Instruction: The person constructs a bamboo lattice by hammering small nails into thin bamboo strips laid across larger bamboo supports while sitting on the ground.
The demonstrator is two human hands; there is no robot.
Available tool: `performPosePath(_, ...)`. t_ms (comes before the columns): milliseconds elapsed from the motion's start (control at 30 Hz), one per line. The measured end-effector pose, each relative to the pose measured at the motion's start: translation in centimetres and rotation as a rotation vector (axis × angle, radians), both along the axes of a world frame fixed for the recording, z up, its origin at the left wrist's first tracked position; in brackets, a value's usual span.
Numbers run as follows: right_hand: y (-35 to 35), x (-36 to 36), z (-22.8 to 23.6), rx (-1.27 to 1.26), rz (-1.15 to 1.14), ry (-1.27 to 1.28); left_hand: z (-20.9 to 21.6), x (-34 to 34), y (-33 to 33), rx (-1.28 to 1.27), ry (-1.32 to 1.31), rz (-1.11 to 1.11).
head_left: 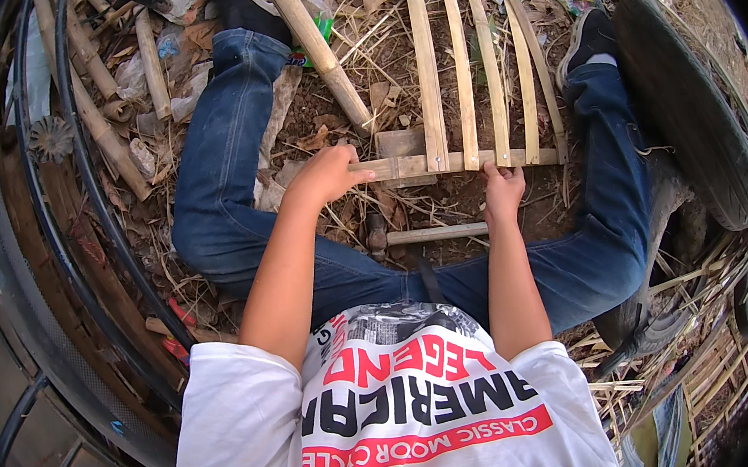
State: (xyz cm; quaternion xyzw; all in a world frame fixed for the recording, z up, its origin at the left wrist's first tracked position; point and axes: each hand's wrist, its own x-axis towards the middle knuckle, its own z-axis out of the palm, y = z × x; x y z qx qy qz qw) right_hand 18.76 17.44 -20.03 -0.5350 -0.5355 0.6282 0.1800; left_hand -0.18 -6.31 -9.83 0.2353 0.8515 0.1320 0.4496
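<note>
A flat bamboo crosspiece (pixel 395 168) lies across between my spread legs. Several thin bamboo slats (pixel 462 69) run away from it, some with nail heads where they meet it. My left hand (pixel 324 177) is closed round the crosspiece's left end, thumb along its near face. Further right, my right hand (pixel 504 191) pinches the crosspiece's near edge beneath the middle slats; its fingertips are partly hidden. Under the crosspiece sits a wooden block (pixel 401 143). A hammer (pixel 438 233) rests on the ground closer to me, its head to the left.
A thick bamboo pole (pixel 314 48) slants beside my left leg, with more bamboo pieces (pixel 152 65) farther left. A black tyre (pixel 694 109) leans beyond my right leg. Black metal rails (pixel 106 198) curve along the left. Dry leaves, straw and plastic scraps litter the soil.
</note>
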Motion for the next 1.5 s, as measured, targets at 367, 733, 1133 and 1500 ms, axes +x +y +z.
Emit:
performPosePath(367, 0.5, 0.4, 1.8, -0.03, 0.041, 0.066, -0.1, -0.3, 0.6, 0.012, -0.092, -0.029)
performPosePath(733, -1.6, -0.9, 1.2, -0.121, -0.005, 0.076, -0.2, -2.0, -0.9, -0.054, 0.055, 0.001)
performPosePath(1133, -2.7, -0.5, 2.5, -0.09, 0.063, 0.009, -0.1, -2.4, -0.6, -0.027, -0.046, 0.034)
performPosePath(1500, -2.5, -0.2, 3.4, -0.225, 0.148, 0.192, 1.4, -2.8, -0.6, -0.005, 0.058, 0.013)
